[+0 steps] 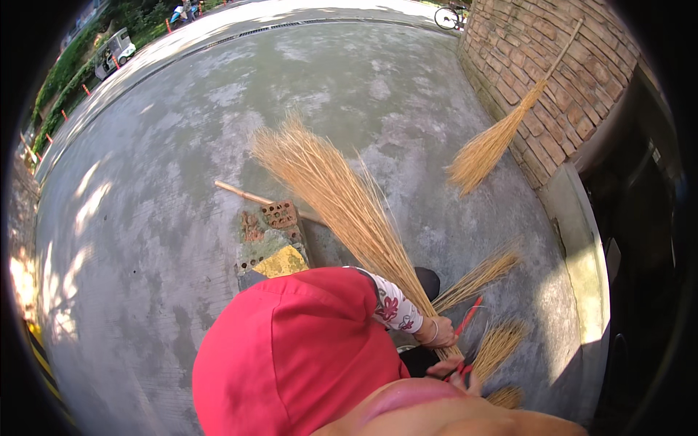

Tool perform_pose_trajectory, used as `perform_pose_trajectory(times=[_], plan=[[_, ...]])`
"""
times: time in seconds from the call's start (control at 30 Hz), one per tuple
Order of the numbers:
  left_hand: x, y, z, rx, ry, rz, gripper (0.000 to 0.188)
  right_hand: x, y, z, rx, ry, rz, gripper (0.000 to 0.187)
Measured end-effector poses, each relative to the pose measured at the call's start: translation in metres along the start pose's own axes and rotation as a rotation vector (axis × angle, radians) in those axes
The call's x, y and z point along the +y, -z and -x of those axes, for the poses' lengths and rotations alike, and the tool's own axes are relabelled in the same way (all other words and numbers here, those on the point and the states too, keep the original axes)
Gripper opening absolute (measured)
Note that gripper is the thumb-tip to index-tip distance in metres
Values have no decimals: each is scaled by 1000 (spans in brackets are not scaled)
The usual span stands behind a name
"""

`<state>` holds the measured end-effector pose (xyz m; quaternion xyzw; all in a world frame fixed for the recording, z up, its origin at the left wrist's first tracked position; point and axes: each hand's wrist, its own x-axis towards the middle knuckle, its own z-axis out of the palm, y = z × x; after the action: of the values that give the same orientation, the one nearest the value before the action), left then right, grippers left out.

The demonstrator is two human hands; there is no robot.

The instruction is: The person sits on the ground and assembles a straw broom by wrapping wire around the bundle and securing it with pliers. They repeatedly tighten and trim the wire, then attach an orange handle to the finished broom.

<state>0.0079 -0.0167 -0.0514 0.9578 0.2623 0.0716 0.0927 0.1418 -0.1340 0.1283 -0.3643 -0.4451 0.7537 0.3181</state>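
Note:
A long bundle of straw-coloured broom bristles [334, 189] slants from the middle of the floor down to my hands, its splayed tips pointing away to the upper left. My left hand [435, 333], below a white sleeve with red flowers, is closed round the bundle's narrow end. Just below it, my right hand [465, 374] is partly hidden, its fingers bent around a red and black object I cannot make out. A slender red object [470, 316] lies close to my left hand. Smaller bristle bunches [480, 278] [502, 345] rest on the ground to the right.
Left of the bundle are a rough block of bricks and mortar [280, 232] with a yellow patch and a wooden stick [243, 192]. A finished-looking broom [502, 138] leans on the stone wall [542, 73]. Concrete floor [167, 182] spreads around; farther off stand a small vehicle [116, 52] and a bicycle [448, 17].

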Motion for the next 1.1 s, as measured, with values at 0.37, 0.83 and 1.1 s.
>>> perform_pose_trajectory(times=[0.37, 0.83, 1.1], plan=[[-9, 12, 2, -145, 9, -71, 30, -196, -58, -139, -303, 753, 580, 48], [-32, 47, -36, -669, 27, 479, 46, 162, 24, 35, 786, -63, 1125, 46], [-56, 17, -47, -790, 79, 747, 32, 165, 10, 3, 990, -107, 1338, 48]])
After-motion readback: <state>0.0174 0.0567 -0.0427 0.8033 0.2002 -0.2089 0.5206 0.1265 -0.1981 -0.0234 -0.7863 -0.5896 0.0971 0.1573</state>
